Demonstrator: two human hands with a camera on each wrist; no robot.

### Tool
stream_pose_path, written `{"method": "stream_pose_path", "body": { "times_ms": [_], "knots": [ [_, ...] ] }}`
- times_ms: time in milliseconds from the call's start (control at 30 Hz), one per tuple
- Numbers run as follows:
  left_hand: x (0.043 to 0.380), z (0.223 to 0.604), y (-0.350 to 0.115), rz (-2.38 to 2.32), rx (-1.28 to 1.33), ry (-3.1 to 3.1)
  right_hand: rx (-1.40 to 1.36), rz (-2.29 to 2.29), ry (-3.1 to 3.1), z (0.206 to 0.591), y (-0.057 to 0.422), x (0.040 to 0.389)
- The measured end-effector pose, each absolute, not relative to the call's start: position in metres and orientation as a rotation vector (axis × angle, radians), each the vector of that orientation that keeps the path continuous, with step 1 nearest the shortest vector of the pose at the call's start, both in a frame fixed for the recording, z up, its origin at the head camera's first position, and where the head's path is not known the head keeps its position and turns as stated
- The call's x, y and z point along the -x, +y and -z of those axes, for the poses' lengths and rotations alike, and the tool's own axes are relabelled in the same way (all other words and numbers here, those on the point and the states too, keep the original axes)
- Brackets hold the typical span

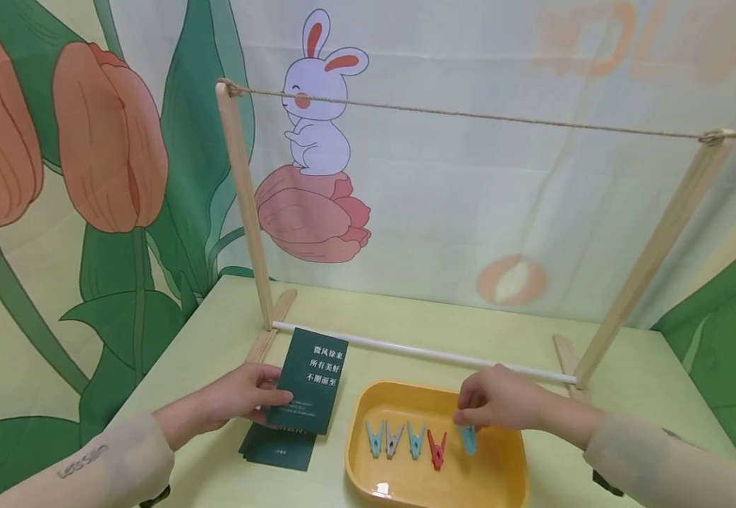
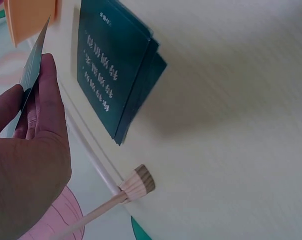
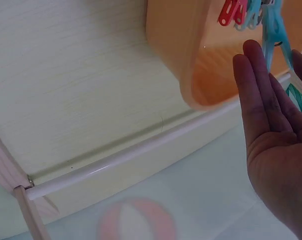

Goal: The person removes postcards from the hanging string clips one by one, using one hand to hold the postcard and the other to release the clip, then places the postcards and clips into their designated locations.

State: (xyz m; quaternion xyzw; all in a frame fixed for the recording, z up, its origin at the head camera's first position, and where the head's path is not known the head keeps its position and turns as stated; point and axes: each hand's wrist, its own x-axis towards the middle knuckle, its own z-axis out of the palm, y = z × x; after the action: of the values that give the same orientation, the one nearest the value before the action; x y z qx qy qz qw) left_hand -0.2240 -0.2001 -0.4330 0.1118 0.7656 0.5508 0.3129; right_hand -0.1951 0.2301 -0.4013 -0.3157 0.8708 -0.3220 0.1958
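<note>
My left hand (image 1: pixel 260 396) pinches a dark green card (image 1: pixel 312 381) with white writing by its left edge, thumb on the front. Beneath it on the table lies a small stack of similar cards (image 1: pixel 279 451), which the left wrist view shows fanned a little (image 2: pixel 108 65). Over the right part of a yellow tray (image 1: pixel 368 395), my right hand (image 1: pixel 501 402) holds a blue clothespin (image 1: pixel 468 439) between thumb and fingers; the right wrist view shows the clothespin's legs (image 3: pixel 274 37) between them. Left of it in the tray lie two blue clothespins (image 1: pixel 375 439), a grey one (image 1: pixel 393 441) and a red one (image 1: pixel 436 451).
Behind the tray stands a wooden frame with a left post (image 1: pixel 247 204) and a right post (image 1: pixel 656 261). Twine (image 1: pixel 469 115) runs between their tops, and a white rod (image 1: pixel 406 348) joins their feet. A printed curtain (image 1: pixel 444 212) hangs behind the table.
</note>
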Motion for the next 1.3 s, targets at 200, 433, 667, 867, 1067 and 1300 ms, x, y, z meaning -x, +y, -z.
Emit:
{"method": "stream_pose_path", "body": {
  "times_ms": [200, 433, 667, 867, 1067, 1300],
  "knots": [
    [0.221, 0.442, -0.207, -1.48, -0.28, 1.977, 0.878, 0.792, 2.482, 0.414, 0.225, 0.196],
    [0.214, 0.449, -0.211, -1.474, -0.23, 1.973, 0.925, 0.672, 2.529, 0.429, 0.222, 0.196],
    [0.209, 0.453, -0.214, -1.475, -0.218, 1.951, 0.993, 0.484, 2.612, 0.435, 0.221, 0.195],
    [0.208, 0.457, -0.214, -1.45, -0.202, 1.978, 1.037, 0.432, 2.64, 0.436, 0.219, 0.193],
    [0.204, 0.458, -0.214, -1.392, -0.181, 2.058, 1.054, 0.346, 2.684, 0.44, 0.217, 0.193],
    [0.199, 0.458, -0.214, -1.33, -0.124, 2.11, 1.069, 0.286, 2.701, 0.445, 0.215, 0.192]
  ]
}}
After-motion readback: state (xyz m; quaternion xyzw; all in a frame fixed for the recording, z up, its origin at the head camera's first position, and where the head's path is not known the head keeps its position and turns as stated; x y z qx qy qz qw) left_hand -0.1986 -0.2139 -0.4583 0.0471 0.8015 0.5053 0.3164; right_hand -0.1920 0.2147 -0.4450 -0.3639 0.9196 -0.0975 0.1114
